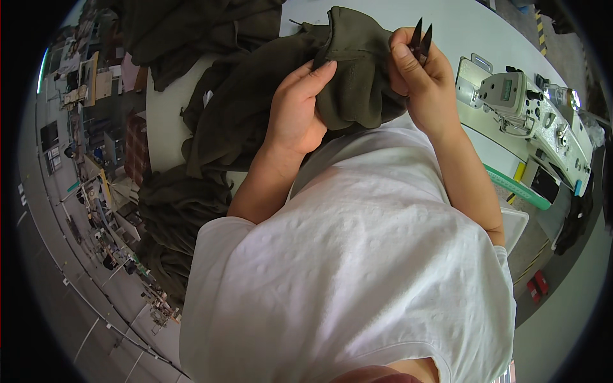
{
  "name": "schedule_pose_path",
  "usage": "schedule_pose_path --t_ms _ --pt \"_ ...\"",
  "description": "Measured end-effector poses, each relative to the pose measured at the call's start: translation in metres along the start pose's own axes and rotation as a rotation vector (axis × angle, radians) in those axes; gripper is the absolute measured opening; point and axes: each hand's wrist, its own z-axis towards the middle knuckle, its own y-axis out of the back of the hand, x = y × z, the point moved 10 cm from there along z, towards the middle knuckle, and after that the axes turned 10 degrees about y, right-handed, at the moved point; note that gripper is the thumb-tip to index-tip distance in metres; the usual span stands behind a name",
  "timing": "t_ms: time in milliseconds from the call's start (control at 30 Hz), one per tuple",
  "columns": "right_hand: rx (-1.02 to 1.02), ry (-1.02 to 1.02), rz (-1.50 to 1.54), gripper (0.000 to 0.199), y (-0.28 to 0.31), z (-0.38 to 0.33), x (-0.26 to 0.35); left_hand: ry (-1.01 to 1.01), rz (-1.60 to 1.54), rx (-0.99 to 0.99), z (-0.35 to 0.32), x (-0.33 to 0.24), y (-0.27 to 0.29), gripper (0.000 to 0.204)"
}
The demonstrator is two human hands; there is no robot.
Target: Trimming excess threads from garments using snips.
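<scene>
Cloth [354,83], dark green, is between the left hand [299,108], pinching it, and the right hand [426,83], gripping pointed snips [424,42].

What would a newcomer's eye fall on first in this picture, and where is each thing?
The wearer's white shirt fills the lower middle. Above it, the left hand grips dark green cloth, while the right hand holds small dark snips, two points upward. A pale sewing machine stands at the right.
</scene>
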Motion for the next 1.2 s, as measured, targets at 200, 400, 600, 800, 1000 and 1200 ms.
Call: schedule_pose_path --t_ms 200,400,600,800,1000,1200 --pt "-0.146 0.112 -0.149 0.011 0.017 0.015 0.023 0.031 0.003 0.006 0.003 0.0 0.007 0.031" --pt "0.279 -0.046 -0.635 0.012 0.008 0.026 0.008 -0.058 0.207 -0.005 -0.001 -0.015 0.005 0.029" --pt "0.197 0.678 -1.054 0.027 -0.026 -0.002 0.075 -0.487 0.796 -0.12 -0.041 -0.059 0.009 0.029" --pt "0.323 1.16 -1.3 0.033 -0.069 -0.046 0.078 -0.634 0.93 -0.131 -0.066 -0.063 -0.004 0.032" --pt "0.391 1.168 -1.257 0.032 -0.083 -0.058 0.067 -0.327 0.337 -0.087 -0.032 -0.025 -0.001 0.023" --pt "0.412 1.0 -1.223 0.033 -0.076 -0.055 0.05 -0.383 0.369 -0.076 -0.032 -0.028 0.0 0.02"
